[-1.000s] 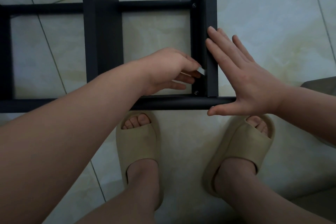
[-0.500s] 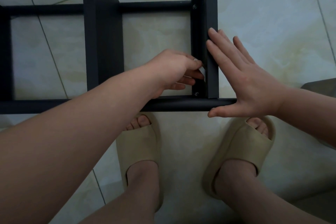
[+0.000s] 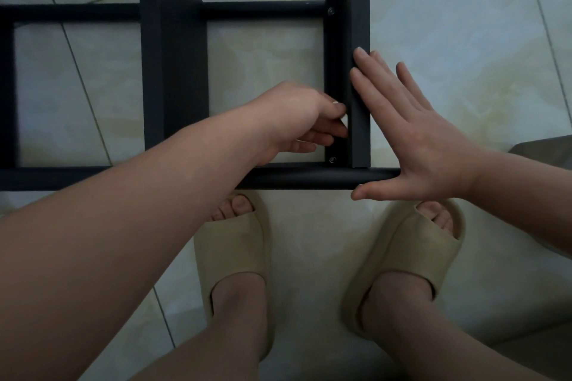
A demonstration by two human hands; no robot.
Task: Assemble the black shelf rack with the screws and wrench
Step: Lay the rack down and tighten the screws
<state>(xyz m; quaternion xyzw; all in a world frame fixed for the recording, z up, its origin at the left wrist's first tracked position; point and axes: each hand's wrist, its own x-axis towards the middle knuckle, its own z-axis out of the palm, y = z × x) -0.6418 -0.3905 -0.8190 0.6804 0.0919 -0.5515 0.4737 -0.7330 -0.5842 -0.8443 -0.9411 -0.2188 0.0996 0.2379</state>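
The black shelf rack [image 3: 173,71] lies on the tiled floor, its tubes and flat panels forming a grid. My left hand [image 3: 297,120] reaches inside the frame and pinches a small pale thing [image 3: 344,119], maybe the wrench, against the inner face of the right panel [image 3: 360,86]. My right hand [image 3: 411,136] lies flat, fingers straight along the panel's outer edge, thumb under the end of the near tube [image 3: 325,178]. Two screw heads show on the panel's inner face, a far screw [image 3: 331,11] and a near screw [image 3: 333,159].
My two feet in beige slides [image 3: 235,257] stand on the floor just in front of the near tube. A dark object's corner [image 3: 548,148] shows at the right edge. Pale tiles surround the rack.
My left hand has slid a little further up and in along the panel with the small pale thing. My right hand keeps its place on the panel.
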